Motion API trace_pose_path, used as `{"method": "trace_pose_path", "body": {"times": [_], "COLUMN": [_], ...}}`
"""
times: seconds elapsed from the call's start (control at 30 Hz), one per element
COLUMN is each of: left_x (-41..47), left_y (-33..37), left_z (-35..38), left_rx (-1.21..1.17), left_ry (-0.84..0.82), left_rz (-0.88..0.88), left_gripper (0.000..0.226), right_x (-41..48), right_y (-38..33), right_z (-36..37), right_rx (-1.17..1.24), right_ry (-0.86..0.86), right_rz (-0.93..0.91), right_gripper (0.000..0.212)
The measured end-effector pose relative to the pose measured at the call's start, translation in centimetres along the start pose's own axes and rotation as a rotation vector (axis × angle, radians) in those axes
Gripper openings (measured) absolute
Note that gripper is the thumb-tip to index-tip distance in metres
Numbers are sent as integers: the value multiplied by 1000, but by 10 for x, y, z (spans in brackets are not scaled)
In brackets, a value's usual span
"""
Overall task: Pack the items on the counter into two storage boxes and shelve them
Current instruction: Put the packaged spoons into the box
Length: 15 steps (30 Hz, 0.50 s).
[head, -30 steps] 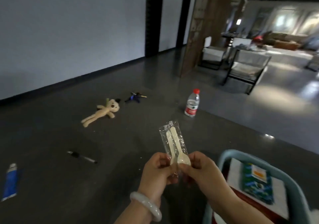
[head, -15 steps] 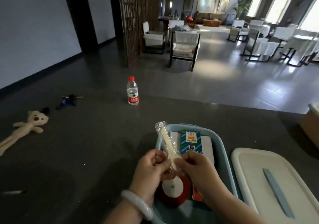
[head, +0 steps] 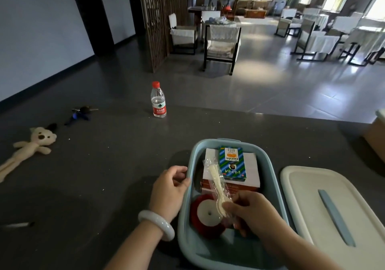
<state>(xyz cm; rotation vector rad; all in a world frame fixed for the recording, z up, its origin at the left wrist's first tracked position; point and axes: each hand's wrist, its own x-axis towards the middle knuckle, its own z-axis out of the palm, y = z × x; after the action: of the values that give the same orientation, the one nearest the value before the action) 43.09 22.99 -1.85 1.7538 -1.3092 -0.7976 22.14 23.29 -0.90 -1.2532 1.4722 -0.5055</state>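
A pale blue storage box (head: 273, 178) stands on the dark counter in front of me. Inside lie a green-and-blue striped carton (head: 231, 163), a white box under it and a red tape roll (head: 205, 215). My right hand (head: 250, 213) pinches a wrapped plastic spoon (head: 216, 180) by its bowl end, over the box interior. My left hand (head: 168, 188) rests against the box's left rim with fingers loosely curled, holding nothing. The box's white lid (head: 333, 209) lies just to the right.
A water bottle (head: 158, 100) stands farther back on the counter. A cream plush toy (head: 31, 144) and a bunch of keys (head: 81, 112) lie at the left. A cardboard box (head: 375, 138) sits at the right edge. Chairs and tables fill the room beyond.
My left hand let go of the wrapped spoon and moved to the box's left rim. My right hand carried the spoon lower, into the box. My view turned right.
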Motion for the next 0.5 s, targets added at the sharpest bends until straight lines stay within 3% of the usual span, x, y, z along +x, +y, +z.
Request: {"method": "trace_pose_path", "body": {"times": [0.17, 0.33, 0.5], "left_x": [3, 2, 1], "left_y": [-17, -23, -24], "left_z": [8, 12, 13], "left_rx": [-207, -377, -426], "left_ry": [-108, -98, -108], "left_rz": [-122, -166, -181], "left_gripper": [41, 38, 34], "right_x": [6, 16, 31], "right_y": [10, 11, 7], "right_z": [11, 28, 46], "right_rx": [-69, -113, -47], "right_ry": [-59, -178, -129], "right_rz": [82, 166, 267], "right_gripper": [11, 14, 16]}}
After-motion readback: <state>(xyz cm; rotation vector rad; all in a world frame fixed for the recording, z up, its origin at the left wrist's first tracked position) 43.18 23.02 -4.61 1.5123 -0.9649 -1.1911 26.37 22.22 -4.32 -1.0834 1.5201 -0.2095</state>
